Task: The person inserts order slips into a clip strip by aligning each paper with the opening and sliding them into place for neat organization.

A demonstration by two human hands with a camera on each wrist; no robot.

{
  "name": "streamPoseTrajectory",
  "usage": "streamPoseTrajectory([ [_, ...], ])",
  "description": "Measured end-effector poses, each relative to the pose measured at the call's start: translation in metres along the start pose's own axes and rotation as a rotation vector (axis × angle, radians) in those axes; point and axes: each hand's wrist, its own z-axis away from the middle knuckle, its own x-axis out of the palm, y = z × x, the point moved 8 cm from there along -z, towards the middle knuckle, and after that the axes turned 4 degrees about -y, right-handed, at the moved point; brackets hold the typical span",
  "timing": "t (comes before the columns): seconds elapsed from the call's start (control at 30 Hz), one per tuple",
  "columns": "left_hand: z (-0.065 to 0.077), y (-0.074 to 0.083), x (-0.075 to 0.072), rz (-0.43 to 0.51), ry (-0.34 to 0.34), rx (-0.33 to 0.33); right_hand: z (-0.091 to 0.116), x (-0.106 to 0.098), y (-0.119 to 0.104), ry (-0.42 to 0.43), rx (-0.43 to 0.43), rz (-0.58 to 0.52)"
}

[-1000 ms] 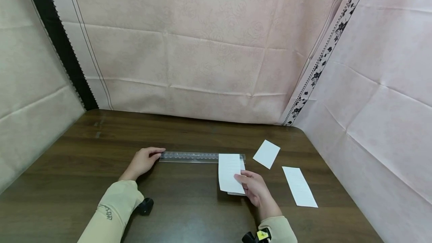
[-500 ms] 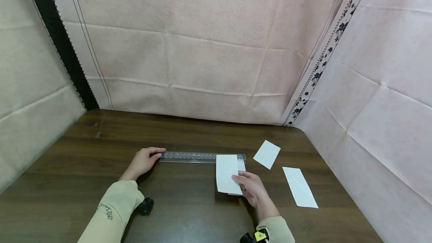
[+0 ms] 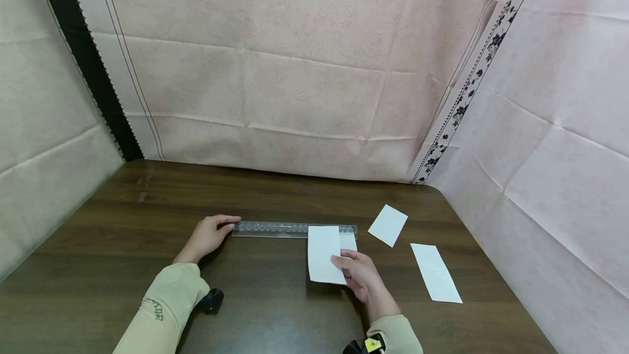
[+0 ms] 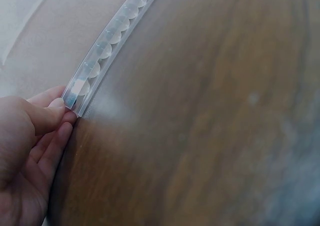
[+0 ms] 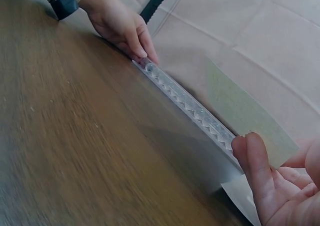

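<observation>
My left hand [image 3: 206, 238] pinches the left end of a clear ruler [image 3: 275, 229], which lies across the table with a row of scallop shapes along it; the left wrist view shows thumb and fingertips at its end. My right hand [image 3: 365, 278] holds a white paper slip [image 3: 323, 254] between thumb and fingers, over the ruler's right part. In the right wrist view this slip [image 5: 245, 113] is raised and tilted, apart from the ruler. A second paper slip [image 3: 348, 241] lies lower, partly hidden behind the held one, overlapping the ruler near its right end.
Two more white papers lie on the brown table [image 3: 265, 299] at the right: a short one [image 3: 388, 225] farther back and a longer one [image 3: 436, 272] nearer. Cloth curtains [image 3: 275, 92] hang along the back and both sides of the table.
My right hand has moved a little left with the held slip, baring more of the slip behind it at the upper right. The left hand and the ruler stay where they were.
</observation>
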Motion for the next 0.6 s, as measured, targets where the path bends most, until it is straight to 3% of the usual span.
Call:
streamPoseTrajectory([
  [0.6, -0.001, -0.001, 0.0008, -0.003, 0.0, -0.011, -0.0003, 0.0095, 0.004, 0.012, 0.022, 0.014],
])
